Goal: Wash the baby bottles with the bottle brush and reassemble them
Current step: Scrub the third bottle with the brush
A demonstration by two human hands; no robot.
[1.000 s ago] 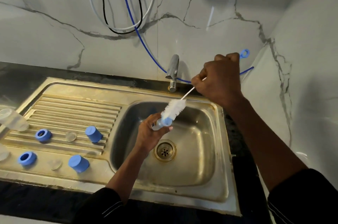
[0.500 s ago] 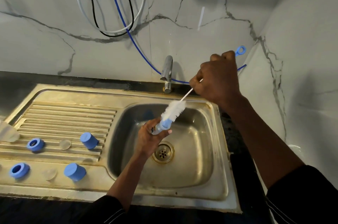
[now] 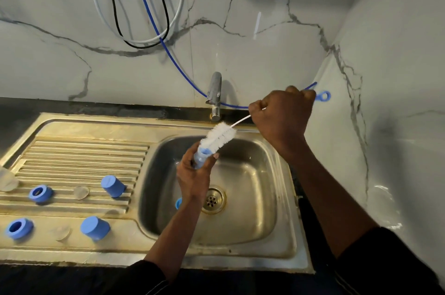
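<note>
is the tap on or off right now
Off: no water falls from the tap into the sink basin below it.

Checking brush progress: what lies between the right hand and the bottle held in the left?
In the head view, only the brush, white stem and bristles, spans from right hand to bottle.

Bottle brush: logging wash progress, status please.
Left hand grips bottle over sink. Right hand grips bottle brush, bristles at the mouth. Nothing in the way.
</note>
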